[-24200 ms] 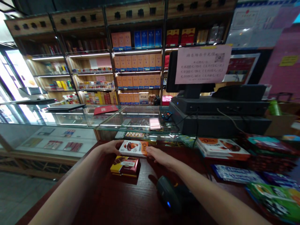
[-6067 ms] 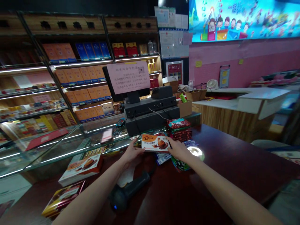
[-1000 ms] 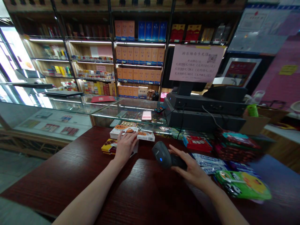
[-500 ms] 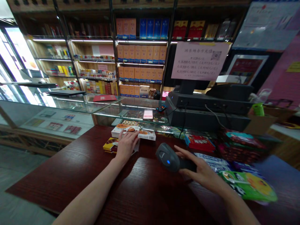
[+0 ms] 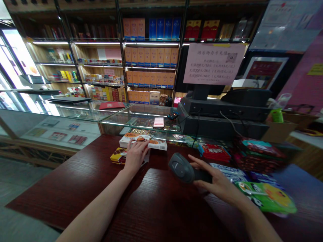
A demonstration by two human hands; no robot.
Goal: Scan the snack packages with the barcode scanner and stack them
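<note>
My right hand grips the handle of a dark grey barcode scanner, held above the wooden counter with its head tilted to the left. My left hand is open, its fingers stretched out over the near edge of a white and orange snack box. A second white and orange box lies just right of those fingertips. Left of the same hand, partly under it, are yellow and brown packets. What lies beneath the palm is mostly hidden.
Right of the scanner are red packets, blue and white packets, a green bag and dark red bags. Behind stand a glass case and a black till with a pink sign.
The blue light on the scanner has gone out. The scanner has shifted very slightly right and up; my left hand stays on the boxes.
</note>
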